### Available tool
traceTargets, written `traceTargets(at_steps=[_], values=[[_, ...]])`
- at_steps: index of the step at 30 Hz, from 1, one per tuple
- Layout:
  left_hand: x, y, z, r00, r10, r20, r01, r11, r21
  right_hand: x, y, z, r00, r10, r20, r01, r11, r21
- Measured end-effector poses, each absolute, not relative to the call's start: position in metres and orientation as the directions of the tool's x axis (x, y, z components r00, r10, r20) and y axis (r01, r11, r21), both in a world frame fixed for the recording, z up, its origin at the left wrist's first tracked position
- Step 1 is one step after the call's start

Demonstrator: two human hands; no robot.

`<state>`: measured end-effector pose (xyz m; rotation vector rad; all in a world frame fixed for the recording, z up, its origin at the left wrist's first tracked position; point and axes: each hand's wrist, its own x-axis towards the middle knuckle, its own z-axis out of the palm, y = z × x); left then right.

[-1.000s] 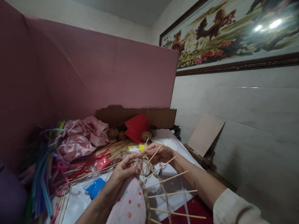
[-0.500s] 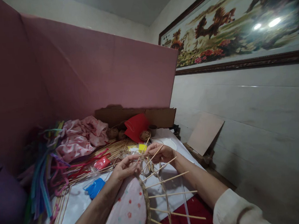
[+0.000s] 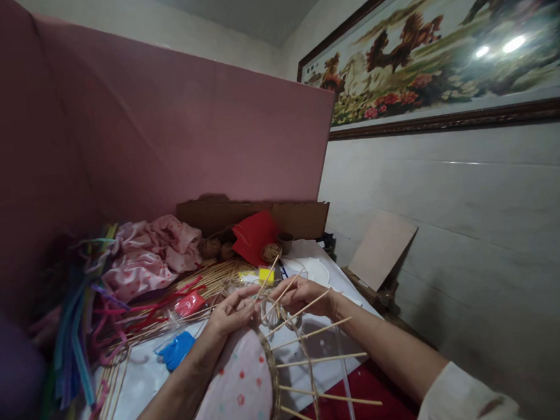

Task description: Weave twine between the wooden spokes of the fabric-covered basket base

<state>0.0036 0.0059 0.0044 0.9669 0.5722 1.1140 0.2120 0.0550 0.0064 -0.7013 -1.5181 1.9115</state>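
Note:
A round woven piece [image 3: 272,390] with a floral cloth centre [image 3: 235,398] lies in front of me, thin wooden sticks [image 3: 319,359] fanning out from its rim. My left hand [image 3: 232,312] pinches at the rim's far edge, fingers closed on a cane strand [image 3: 274,313]. My right hand [image 3: 305,296] is just beyond it, fingers curled round the same strand among the upright sticks. Both hands nearly touch.
Loose canes [image 3: 208,285], coloured strips [image 3: 78,339], pink cloth [image 3: 144,258], a red bag [image 3: 190,304], a blue piece [image 3: 177,349], twine balls [image 3: 271,253] and red sheet [image 3: 255,234] crowd the white table [image 3: 143,379]. Pink partition [image 3: 183,127] behind; wall with board [image 3: 381,248] at right.
My right hand has drawn back toward me and closer to the left hand. The view has tilted down slightly; the woven piece stays in place.

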Motion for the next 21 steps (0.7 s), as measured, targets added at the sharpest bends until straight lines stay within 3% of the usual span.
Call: traceTargets(at_steps=[21], values=[[-0.001,0.009,0.005,0.368,0.928,0.063,-0.469,0.127,0.874,0.230,0.032,0.015,-0.587,0.807,-0.067,-0.059,-0.125,-0.990]])
